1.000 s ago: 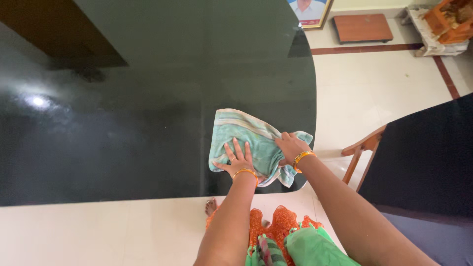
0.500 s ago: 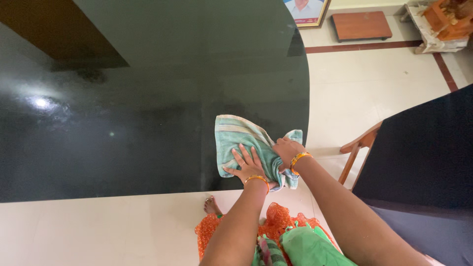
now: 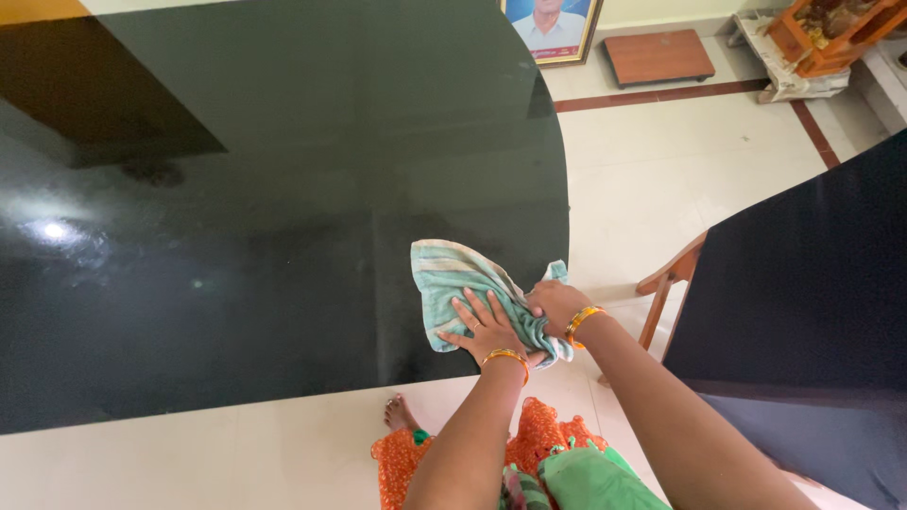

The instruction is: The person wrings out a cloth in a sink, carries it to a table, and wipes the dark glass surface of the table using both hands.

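From the head view, nothing here is a container with contents; the one bearing surface is the dark glass table (image 3: 236, 236), and on it lies only a pale green striped cloth (image 3: 452, 283), crumpled near the table's front right corner, close to the curved edge.

The left hand (image 3: 487, 329) lies flat on the cloth with its fingers spread, palm down, pressing the fabric against the glass; it grips nothing. The right hand (image 3: 557, 304) sits just beside it at the cloth's right side, its fingers curled and bunched into the fabric there, so it is clamped on the cloth. The two hands are close together, almost touching. Each wrist wears a gold bangle, and both forearms reach up from the lower edge of the picture.

Below the arms shows the person's orange and green dress (image 3: 557, 463) and a bare foot (image 3: 399, 413) on the pale tiled floor (image 3: 680, 179). To the right stands a chair (image 3: 803, 293) with a dark back and a wooden arm, near the table's corner but apart from it. At the far wall lean a framed portrait (image 3: 548, 28) and a low wooden stool (image 3: 658, 57), with a wooden rack (image 3: 831, 33) further right. The glass reflects a bright spot of light at the left
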